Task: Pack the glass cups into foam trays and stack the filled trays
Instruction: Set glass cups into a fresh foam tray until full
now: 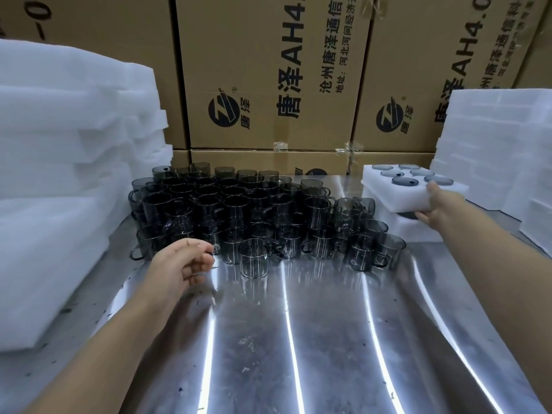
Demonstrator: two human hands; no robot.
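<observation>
Several dark smoky glass cups (254, 210) with handles stand packed together on the steel table (298, 339). One cup (254, 258) stands alone in front of the group. At the right, a white foam tray (388, 192) filled with several cups sits tilted on another foam tray (418, 231). My right hand (439, 204) grips the top tray's near edge, thumb on top and fingers beneath. Over the table, just left of the lone cup, my left hand (185, 261) hovers with loosely curled fingers and holds nothing.
A tall stack of white foam sheets (59, 174) fills the left side. More white foam trays (493, 144) are stacked at the right edge. Large printed cardboard boxes (268, 70) form a wall behind the table.
</observation>
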